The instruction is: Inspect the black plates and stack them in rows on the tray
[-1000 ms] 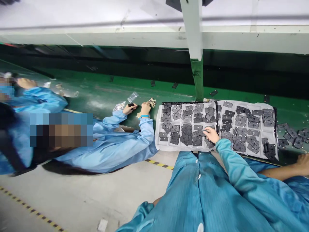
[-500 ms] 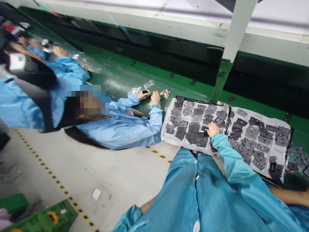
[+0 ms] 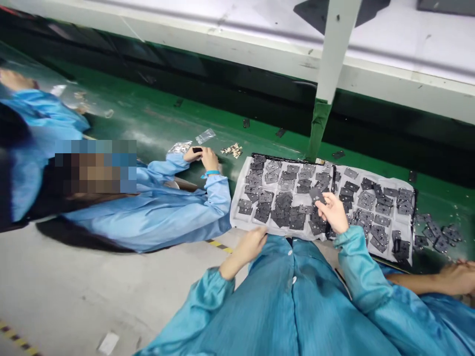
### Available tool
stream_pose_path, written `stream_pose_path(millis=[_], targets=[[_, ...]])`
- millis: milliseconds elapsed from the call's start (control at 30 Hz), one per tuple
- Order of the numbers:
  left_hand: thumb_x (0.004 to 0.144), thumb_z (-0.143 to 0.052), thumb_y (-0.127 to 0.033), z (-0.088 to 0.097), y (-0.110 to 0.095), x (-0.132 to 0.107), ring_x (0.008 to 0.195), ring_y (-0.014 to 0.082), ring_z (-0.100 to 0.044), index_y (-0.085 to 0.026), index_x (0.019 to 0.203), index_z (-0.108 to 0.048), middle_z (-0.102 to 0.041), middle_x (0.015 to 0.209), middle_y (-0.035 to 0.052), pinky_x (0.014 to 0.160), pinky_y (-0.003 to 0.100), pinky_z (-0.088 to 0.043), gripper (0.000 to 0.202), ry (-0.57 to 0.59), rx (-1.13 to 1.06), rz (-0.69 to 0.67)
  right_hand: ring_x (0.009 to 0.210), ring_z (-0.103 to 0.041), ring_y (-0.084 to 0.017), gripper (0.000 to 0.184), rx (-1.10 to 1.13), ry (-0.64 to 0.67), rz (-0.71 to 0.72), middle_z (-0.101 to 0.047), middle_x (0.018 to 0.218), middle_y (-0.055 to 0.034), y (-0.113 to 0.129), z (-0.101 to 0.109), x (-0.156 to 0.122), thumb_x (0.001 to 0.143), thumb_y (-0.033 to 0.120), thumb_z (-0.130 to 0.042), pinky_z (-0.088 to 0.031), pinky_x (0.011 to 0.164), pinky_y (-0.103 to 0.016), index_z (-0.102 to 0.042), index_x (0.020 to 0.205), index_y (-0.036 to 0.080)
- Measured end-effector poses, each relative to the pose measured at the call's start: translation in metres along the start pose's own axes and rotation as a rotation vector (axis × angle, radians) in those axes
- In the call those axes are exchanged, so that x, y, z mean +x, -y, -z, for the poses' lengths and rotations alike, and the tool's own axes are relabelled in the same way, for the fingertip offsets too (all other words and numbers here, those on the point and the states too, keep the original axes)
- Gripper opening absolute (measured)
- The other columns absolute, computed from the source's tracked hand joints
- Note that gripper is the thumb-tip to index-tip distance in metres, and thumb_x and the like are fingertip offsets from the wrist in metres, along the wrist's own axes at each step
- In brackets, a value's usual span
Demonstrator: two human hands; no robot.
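On green bench [image 3: 133, 121], trays [image 3: 237, 215] of dark plates [image 3: 284, 210]; white shelf [image 3: 260, 54] above.

Plates [image 3: 284, 209] are showing a matt dark finish w/ tiny shiny spots; can't tell plas. vs. metal. Trays [image 3: 235, 213] are looking like pale, thin plas., semi-matt. Desk [image 3: 148, 133] is gleaming, smooth & glossy. Smock [image 3: 274, 306] is showing creased cloth w/ slight sheen; co-worker's sleeve [image 3: 217, 198], ditto. Bag [image 3: 205, 136] is glinting, clear plas. Floor [image 3: 148, 296] is looking matt, scuffed.

left hand [image 3: 253, 243]: fingers curled | right hand [image 3: 333, 212]: thumb and fingers pinched together
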State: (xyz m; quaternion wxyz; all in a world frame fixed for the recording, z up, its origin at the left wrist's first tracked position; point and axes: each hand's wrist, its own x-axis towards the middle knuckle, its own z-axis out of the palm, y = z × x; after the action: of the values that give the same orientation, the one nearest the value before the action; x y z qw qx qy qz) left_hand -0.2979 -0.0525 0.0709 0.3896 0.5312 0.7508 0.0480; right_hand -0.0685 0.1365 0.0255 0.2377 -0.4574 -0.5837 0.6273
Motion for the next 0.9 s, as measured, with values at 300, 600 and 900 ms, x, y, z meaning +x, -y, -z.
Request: stream_pose_path(millis=[300, 600, 900], targets=[[0.081, -0.059, -0.027, 0.044, -0.147, 0.040, 0.046, 0.0087, -0.055, -0.011, 0.110, -0.068, -0.059, 0.057, -0.0021, 0.046, 0.018, -0.043, 0.034, 0.001, -0.970, -0.168, 0.073, -0.063, -0.014, 0.035, 0.257, -0.094, 0.085, -0.069, 0.098, -0.0064, 0.083, -0.007, -0.073, 0.082, 0.038, -0.070, -0.046, 0.050, -0.022, -0.064, 0.111, 0.019], [0.077, -0.063, -0.031, 0.028, -0.139, 0.045, 0.041, 0.0056, -0.045, -0.012, 0.098, -0.073, -0.063, 0.062, -0.0001, 0.038, 0.017, -0.032, 0.030, -0.087, -1.198, -0.005, 0.044, -0.052, -0.008, 0.022, 0.312, -0.343, 0.027, -0.065, 0.064, 0.0025, 0.072, -0.024, -0.066, 0.086, 0.038, -0.061, -0.041, 0.040, -0.020, -0.065, 0.095, 0.018], [0.073, -0.071, -0.032, 0.011, -0.084, 0.058, 0.046, 0.0064, -0.047, -0.008, 0.102, -0.072, -0.065, 0.065, 0.0036, 0.043, 0.019, -0.031, 0.038, -0.065, -1.444, 0.158, 0.053, -0.056, -0.012, 0.016, 0.231, -0.231, -0.012, -0.063, 0.066, 0.0019, 0.025, -0.061, -0.024, 0.081, 0.034, -0.057, -0.041, 0.042, -0.020, -0.063, 0.084, 0.019]])
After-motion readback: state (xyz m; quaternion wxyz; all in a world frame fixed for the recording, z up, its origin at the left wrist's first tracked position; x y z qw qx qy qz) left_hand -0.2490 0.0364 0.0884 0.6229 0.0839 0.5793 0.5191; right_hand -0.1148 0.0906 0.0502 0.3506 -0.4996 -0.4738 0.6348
